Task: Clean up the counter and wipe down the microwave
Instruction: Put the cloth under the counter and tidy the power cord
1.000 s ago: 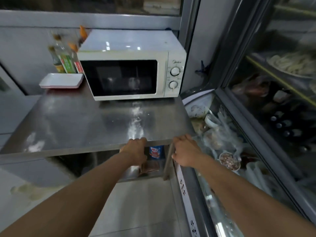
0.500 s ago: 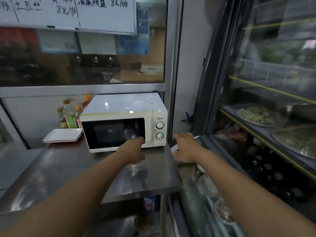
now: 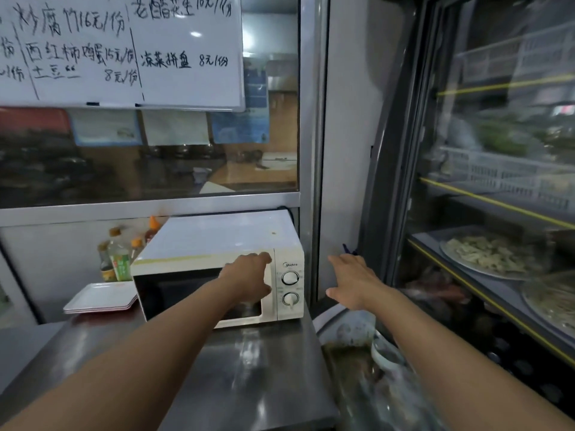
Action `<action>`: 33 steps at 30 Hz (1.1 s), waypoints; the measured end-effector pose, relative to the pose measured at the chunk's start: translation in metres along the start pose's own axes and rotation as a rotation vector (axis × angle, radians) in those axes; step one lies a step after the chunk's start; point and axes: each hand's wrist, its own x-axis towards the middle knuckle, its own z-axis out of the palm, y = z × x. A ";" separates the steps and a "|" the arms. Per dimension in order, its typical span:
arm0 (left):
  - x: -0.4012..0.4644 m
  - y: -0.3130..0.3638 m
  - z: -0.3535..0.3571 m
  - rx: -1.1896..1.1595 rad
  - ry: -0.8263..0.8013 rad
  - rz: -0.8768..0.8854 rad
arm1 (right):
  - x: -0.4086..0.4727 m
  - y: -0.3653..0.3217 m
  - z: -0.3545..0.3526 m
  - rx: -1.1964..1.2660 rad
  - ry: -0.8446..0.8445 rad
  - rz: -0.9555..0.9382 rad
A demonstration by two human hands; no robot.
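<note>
A cream microwave (image 3: 224, 234) with two dials stands at the back right of the steel counter (image 3: 249, 377). My left hand (image 3: 249, 276) is at the right edge of its dark door, fingers and thumb curled against that edge beside the dials. My right hand (image 3: 354, 281) hovers to the right of the microwave with fingers straight and spread, holding nothing. It is past the counter's right edge, in front of the grey wall. No cloth is in sight.
A stack of white trays (image 3: 99, 297) and several sauce bottles (image 3: 118, 259) sit left of the microwave. A glass food display case (image 3: 485, 253) with plates fills the right side. A white bowl (image 3: 385, 353) lies below my right arm. A menu whiteboard (image 3: 124, 51) hangs above.
Both hands rose from the counter's front edge and reached forward. The left hand came to the microwave door's right edge. The view tilted up.
</note>
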 end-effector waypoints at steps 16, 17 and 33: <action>0.208 -0.058 -0.004 -0.098 0.036 0.190 | 0.172 0.003 0.008 0.127 0.124 0.176; 0.219 -0.060 -0.003 -0.099 0.033 0.193 | 0.180 0.005 0.010 0.140 0.136 0.191; 0.366 -0.046 0.027 -0.110 0.099 0.159 | 0.349 0.079 0.074 0.301 0.117 0.142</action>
